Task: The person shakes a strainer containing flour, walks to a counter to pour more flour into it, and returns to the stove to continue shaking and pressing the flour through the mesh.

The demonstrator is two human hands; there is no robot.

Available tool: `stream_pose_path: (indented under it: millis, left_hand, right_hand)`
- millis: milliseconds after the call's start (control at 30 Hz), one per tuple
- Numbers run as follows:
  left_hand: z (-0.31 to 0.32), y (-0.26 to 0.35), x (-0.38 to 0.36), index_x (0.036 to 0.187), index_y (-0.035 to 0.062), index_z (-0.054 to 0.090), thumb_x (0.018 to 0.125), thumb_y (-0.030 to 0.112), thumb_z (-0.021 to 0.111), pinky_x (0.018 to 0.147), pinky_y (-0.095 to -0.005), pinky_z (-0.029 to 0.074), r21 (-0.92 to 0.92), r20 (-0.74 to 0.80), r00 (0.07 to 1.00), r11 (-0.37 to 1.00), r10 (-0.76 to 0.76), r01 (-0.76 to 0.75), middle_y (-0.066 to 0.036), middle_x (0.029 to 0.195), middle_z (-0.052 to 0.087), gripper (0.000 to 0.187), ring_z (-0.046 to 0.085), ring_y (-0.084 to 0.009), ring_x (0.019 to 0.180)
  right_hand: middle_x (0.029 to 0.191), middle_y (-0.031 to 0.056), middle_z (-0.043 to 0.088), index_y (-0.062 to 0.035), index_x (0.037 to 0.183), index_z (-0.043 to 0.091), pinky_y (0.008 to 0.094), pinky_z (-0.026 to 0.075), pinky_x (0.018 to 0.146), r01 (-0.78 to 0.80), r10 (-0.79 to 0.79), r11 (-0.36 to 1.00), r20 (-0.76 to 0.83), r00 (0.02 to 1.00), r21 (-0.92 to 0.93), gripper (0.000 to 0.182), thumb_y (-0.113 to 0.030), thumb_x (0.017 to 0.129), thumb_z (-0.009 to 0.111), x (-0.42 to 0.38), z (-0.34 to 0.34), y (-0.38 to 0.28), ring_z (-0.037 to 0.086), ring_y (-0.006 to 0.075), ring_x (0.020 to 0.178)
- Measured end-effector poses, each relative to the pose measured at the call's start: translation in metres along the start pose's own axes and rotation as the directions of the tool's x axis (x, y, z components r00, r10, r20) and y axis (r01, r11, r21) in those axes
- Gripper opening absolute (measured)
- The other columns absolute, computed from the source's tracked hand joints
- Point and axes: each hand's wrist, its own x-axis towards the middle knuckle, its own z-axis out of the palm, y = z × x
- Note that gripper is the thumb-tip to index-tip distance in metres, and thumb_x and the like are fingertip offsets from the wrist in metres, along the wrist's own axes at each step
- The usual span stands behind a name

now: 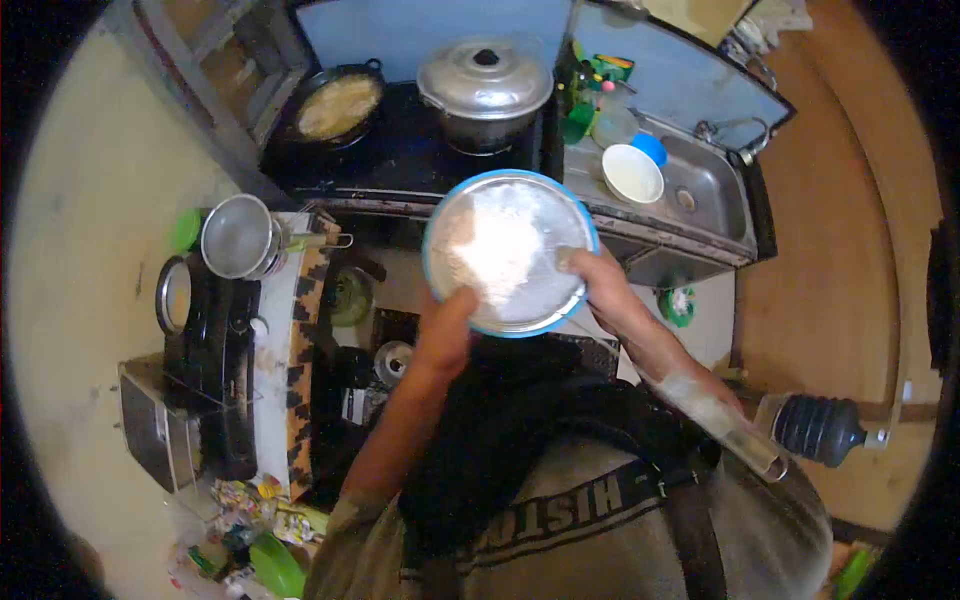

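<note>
White powder that looks like flour (500, 250) lies heaped in a round mesh strainer (553, 225), which sits inside a blue-rimmed bowl (432, 222). My left hand (450, 325) grips the near left edge, its thumb over the rim. On the right edge, my right hand (598, 280) is closed the same way, with the thumb inside. The fingers under the bowl are hidden. A long strainer handle (725, 430) stretches toward the lower right, along my right forearm. Bowl and strainer are held up in front of my body, near the stove counter.
A lidded pot (485, 95) and a pan of frying food (340, 105) stand on the black stove counter (400, 150). Rightward are a white bowl (633, 174) and a sink (715, 200). Another strainer (240, 237) rests on the left counter (280, 380). A dark bottle (815, 430) lies at right.
</note>
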Motion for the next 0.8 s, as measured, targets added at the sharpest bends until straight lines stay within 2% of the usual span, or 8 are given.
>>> stream_pose_path:
  millis: [167, 233, 300, 367, 400, 433, 533, 800]
  left_hand:
    - [0.015, 0.016, 0.001, 0.124, -0.0077, 0.034, 0.079, 0.011, 0.039, 0.082, -0.0382, 0.05, -0.222, 0.02, 0.964, 0.939, -0.264, 0.261, -0.019, 0.114, 0.052, 0.05, 0.055, -0.0287, 0.103]
    - [0.005, 0.005, 0.002, 0.125, -0.0063, 0.034, 0.078, 0.01, 0.04, 0.079, -0.0385, 0.051, -0.2, 0.054, 0.969, 0.948, -0.242, 0.248, -0.02, 0.113, 0.052, 0.05, 0.057, -0.0283, 0.1]
    - [0.009, 0.001, -0.002, 0.125, -0.0058, 0.035, 0.078, 0.011, 0.041, 0.078, -0.0382, 0.051, -0.23, -0.001, 0.974, 0.948, -0.225, 0.219, -0.019, 0.113, 0.053, 0.05, 0.057, -0.028, 0.099]
    - [0.013, -0.008, -0.001, 0.124, -0.0053, 0.035, 0.078, 0.011, 0.043, 0.077, -0.038, 0.052, -0.263, -0.046, 0.977, 0.946, -0.208, 0.189, -0.018, 0.112, 0.054, 0.05, 0.058, -0.0276, 0.099]
    - [0.012, -0.014, 0.001, 0.126, 0.0, 0.032, 0.075, 0.011, 0.045, 0.062, -0.0322, 0.05, -0.268, -0.02, 0.987, 0.952, -0.161, 0.15, -0.015, 0.109, 0.052, 0.054, 0.057, -0.0227, 0.089]
    - [0.012, -0.019, 0.002, 0.127, 0.0053, 0.029, 0.071, 0.01, 0.048, 0.048, -0.0265, 0.049, -0.271, 0.006, 0.994, 0.956, -0.112, 0.11, -0.012, 0.106, 0.05, 0.059, 0.057, -0.0177, 0.078]
    - [0.016, -0.013, -0.001, 0.126, 0.0065, 0.028, 0.069, 0.01, 0.049, 0.047, -0.0271, 0.049, -0.135, -0.001, 0.992, 0.983, -0.125, 0.124, -0.012, 0.106, 0.048, 0.061, 0.057, -0.0187, 0.081]
    - [0.018, -0.015, -0.012, 0.124, 0.0058, 0.029, 0.069, 0.008, 0.048, 0.046, -0.027, 0.048, -0.131, -0.032, 0.995, 0.987, -0.092, 0.088, -0.012, 0.102, 0.048, 0.059, 0.055, -0.0184, 0.078]
  right_hand:
    - [0.11, 0.0175, 0.055, 0.0053, 0.126, 0.036, 0.0342, 0.037, 0.094, -0.025, 0.022, 0.988, -0.021, 1.0, -0.154, 0.055, -0.013, 0.077, 0.05, 0.031, -0.014, 0.014, 0.052, 0.0245, 0.102]
    - [0.112, 0.0199, 0.053, 0.0039, 0.127, 0.037, 0.0344, 0.038, 0.092, 0.225, -0.294, 0.769, -0.018, 0.956, -0.599, 0.061, -0.016, 0.074, 0.059, 0.033, -0.013, 0.0, 0.05, 0.0228, 0.104]
    - [0.115, 0.0199, 0.052, 0.0002, 0.127, 0.039, 0.0355, 0.038, 0.092, 0.053, -0.088, 0.807, -0.03, 0.996, -0.588, 0.066, -0.019, 0.07, 0.067, 0.021, -0.006, -0.037, 0.049, 0.0243, 0.107]
    - [0.117, 0.0193, 0.051, -0.004, 0.127, 0.041, 0.0376, 0.038, 0.093, 0.474, -0.449, 0.386, 0.288, 0.846, -0.791, 0.066, -0.019, 0.069, 0.069, 0.018, 0.006, -0.06, 0.048, 0.0293, 0.11]
    - [0.117, 0.0196, 0.051, -0.0064, 0.125, 0.044, 0.0401, 0.038, 0.094, 0.576, -0.419, 0.185, 0.467, 0.779, -0.796, 0.066, -0.021, 0.067, 0.071, 0.018, 0.011, -0.07, 0.048, 0.0349, 0.109]
    - [0.117, 0.0196, 0.051, -0.0064, 0.125, 0.044, 0.0401, 0.038, 0.094, 0.583, -0.413, 0.173, 0.479, 0.775, -0.794, 0.066, -0.021, 0.067, 0.071, 0.02, 0.015, -0.072, 0.048, 0.0349, 0.109]
    - [0.12, 0.0192, 0.048, -0.0162, 0.124, 0.049, 0.0409, 0.038, 0.094, 0.626, -0.005, 0.021, 0.626, 0.78, -0.779, 0.065, -0.024, 0.064, 0.073, 0.027, 0.025, -0.065, 0.046, 0.0358, 0.111]
    - [0.107, 0.0173, 0.056, -0.009, 0.109, 0.058, 0.0392, 0.044, 0.084, 0.544, 0.055, -0.005, 0.543, 0.838, -0.839, 0.043, -0.01, 0.067, 0.066, 0.044, 0.031, -0.046, 0.055, 0.0342, 0.097]
